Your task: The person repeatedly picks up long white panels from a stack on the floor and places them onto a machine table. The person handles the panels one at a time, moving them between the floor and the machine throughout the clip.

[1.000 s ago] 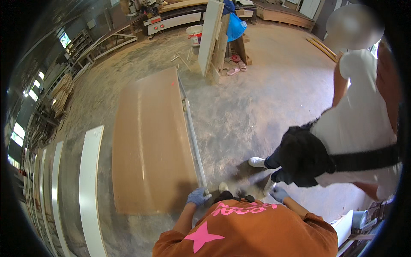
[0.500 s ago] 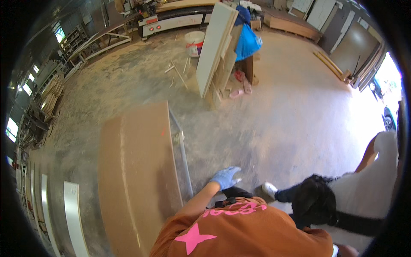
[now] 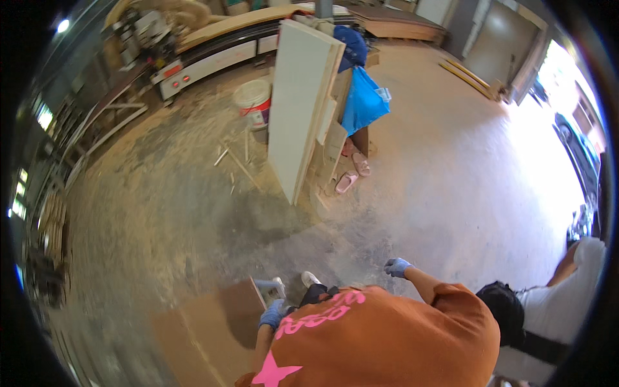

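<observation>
My left hand point(image 3: 271, 314), in a blue-grey glove, hangs beside the right edge of a flat brown board point(image 3: 206, 335). Whether it touches the board is unclear, and its fingers are too small and blurred to read. A pale grey frame piece point(image 3: 268, 287) shows by the board's corner, near my white shoes point(image 3: 310, 278). My right hand point(image 3: 397, 267), gloved alike, is held out to the right over the floor. Its fingers are loosely bent and apart, with nothing visible in them. My orange shirt with pink print fills the lower middle.
A tall white panel point(image 3: 300, 109) stands ahead, with a blue bag point(image 3: 365, 103) and pink slippers point(image 3: 347, 182) beside it. Left of it are a white bucket point(image 3: 253, 97) and wood scraps point(image 3: 238, 161). Another person point(image 3: 548, 303) in white is close at right. Long machinery point(image 3: 219, 61) lies beyond.
The view has shifted, so the brown board sits lower and the white panel looks nearer. My left hand has come down by the board's edge. My right hand has come into view.
</observation>
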Available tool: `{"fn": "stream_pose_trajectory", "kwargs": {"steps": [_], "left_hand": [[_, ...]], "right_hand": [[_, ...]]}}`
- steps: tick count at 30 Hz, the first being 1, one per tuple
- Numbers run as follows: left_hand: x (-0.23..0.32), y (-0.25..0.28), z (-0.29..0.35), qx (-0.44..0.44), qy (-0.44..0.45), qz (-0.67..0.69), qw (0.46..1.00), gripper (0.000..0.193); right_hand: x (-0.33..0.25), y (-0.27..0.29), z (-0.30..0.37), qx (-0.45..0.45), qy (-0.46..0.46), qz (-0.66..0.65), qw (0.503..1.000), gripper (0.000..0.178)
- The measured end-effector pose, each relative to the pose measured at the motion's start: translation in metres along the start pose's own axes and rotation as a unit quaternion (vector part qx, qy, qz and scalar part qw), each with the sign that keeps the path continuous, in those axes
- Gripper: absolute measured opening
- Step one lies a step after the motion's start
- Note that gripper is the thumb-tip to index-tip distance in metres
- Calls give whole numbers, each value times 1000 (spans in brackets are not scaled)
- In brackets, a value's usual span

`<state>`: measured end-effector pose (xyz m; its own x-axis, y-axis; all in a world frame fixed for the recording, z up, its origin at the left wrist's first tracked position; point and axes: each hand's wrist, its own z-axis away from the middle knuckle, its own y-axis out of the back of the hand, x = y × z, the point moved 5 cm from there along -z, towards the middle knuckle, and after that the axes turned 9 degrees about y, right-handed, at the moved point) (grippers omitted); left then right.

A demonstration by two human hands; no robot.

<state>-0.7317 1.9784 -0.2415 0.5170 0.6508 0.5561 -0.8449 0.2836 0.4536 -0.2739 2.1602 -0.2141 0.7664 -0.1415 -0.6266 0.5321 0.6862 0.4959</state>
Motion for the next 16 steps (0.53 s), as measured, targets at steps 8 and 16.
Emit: {"fn": "stream_pose_trajectory", "kwargs": {"steps": [8, 16], "left_hand": [[251, 304, -102, 153, -185, -105, 965, 48], [249, 554, -255, 206, -70, 147, 965, 39]], "right_hand": [[-27, -71, -125, -220, -131, 51, 965, 37], [-269, 32, -434, -227, 19, 317, 921, 41]]}}
